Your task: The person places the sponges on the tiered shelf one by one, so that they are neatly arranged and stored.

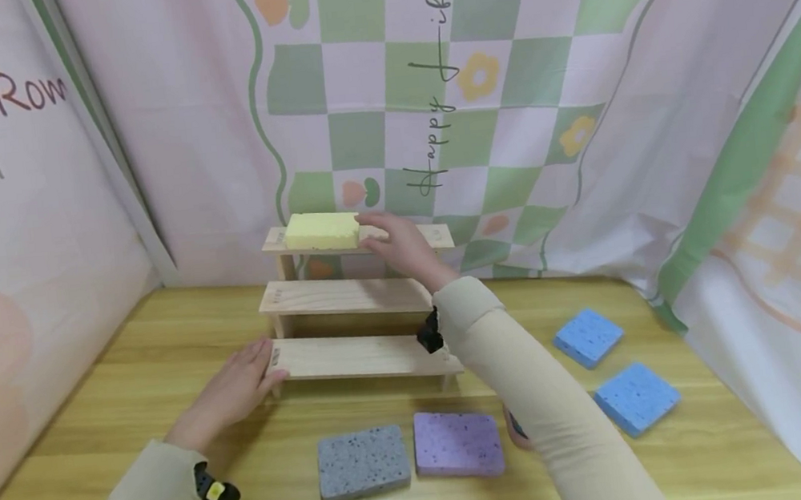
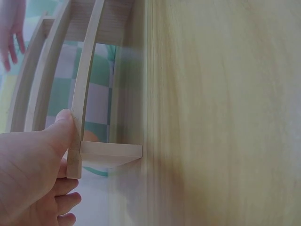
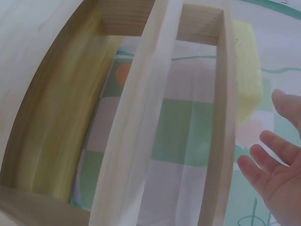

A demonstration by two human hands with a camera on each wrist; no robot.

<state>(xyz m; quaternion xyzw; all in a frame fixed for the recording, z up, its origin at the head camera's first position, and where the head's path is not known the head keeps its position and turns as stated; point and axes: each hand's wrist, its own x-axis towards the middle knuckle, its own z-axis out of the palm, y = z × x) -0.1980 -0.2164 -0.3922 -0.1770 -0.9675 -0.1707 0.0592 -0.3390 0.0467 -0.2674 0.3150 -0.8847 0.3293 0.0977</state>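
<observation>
A three-tier wooden stand (image 1: 353, 357) stands on the table, and a yellow sponge (image 1: 322, 230) lies flat on the left part of its top tier. My left hand (image 1: 236, 383) grips the left end of the lowest tier; the left wrist view has the thumb on one face of the board and the fingers curled at the other. My right hand (image 1: 406, 251) is at the right end of the yellow sponge, fingers spread. In the right wrist view a gap shows between those fingertips (image 3: 249, 165) and the sponge.
In front of the stand lie a grey sponge (image 1: 363, 463) and a purple sponge (image 1: 458, 443). Two blue sponges (image 1: 588, 337) lie at the right. Partly hidden by my right sleeve (image 1: 553, 404) is a small pinkish item (image 1: 515, 430). A patterned curtain (image 1: 420, 79) hangs behind the table.
</observation>
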